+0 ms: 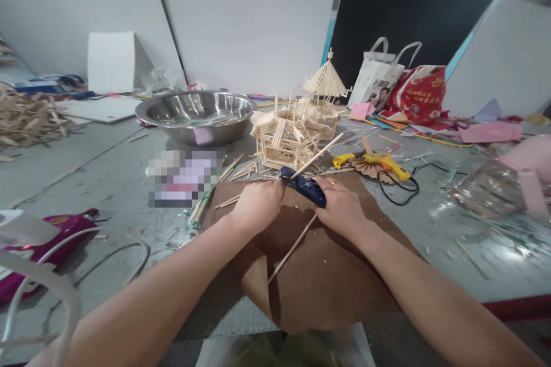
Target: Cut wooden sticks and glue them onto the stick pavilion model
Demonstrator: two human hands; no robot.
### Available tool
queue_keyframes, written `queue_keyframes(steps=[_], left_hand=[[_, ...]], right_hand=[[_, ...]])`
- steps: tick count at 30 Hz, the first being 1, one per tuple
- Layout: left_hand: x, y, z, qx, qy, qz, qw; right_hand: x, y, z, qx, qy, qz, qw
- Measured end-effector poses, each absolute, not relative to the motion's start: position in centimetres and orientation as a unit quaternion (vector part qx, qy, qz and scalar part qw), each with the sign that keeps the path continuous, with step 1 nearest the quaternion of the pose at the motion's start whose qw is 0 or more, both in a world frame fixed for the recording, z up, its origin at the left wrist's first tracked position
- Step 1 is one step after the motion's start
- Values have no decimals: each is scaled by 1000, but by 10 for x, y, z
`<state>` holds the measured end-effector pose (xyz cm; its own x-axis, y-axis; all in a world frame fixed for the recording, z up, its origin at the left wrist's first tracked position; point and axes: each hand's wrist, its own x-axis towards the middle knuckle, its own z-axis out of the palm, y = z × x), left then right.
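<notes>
At the lower left of the frame, a white cable (64, 281) is looped beside a purple device (66, 226). At the lower centre, a creased brown sheet (331, 281) is spread over the front of the grey surface (116, 178), which is littered with scraps. A loose stick (293, 249) is seen slanting over the sheet. Above it, at mid-frame, a dark blue tool (303, 188) is gripped by the closed fingers of the right hand (344, 206). The fingers of the left hand (258, 200) are curled at the tool's tip; what is pinched there cannot be told. A wooden stick (321, 153) is slanted up and right from that tip. Farther back, a yellow glue gun (390, 163) is laid right of a stick-built model (284, 149), and a steel basin (172, 137) is set to its left. Behind these, a peaked stick roof (326, 83) is seen near white (372, 80) and red bags (419, 94). The room is closed off by white (249, 17) and black panels (400, 23).
</notes>
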<state>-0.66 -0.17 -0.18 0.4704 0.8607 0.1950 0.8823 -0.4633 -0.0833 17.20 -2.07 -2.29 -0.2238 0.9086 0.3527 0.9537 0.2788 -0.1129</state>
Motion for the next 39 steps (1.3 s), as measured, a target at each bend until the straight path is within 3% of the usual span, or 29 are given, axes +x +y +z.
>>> queue_keyframes(steps=[15, 24, 28, 32, 39], left_hand=[[-7, -1, -1, -848, -517, -96, 66], [-9, 2, 5, -827, -524, -195, -63], [-9, 1, 2, -810, -509, -292, -3], [-7, -2, -2, -822, -477, -308, 41], [-4, -2, -8, -822, -481, -298, -66]], right_hand=[[172, -21, -18, -615, -774, -32, 149], [179, -17, -16, -642, -747, -2, 173], [181, -16, -17, -641, -745, -7, 185], [179, -17, -19, -635, -748, -11, 192], [175, -20, -21, -622, -759, -17, 192]])
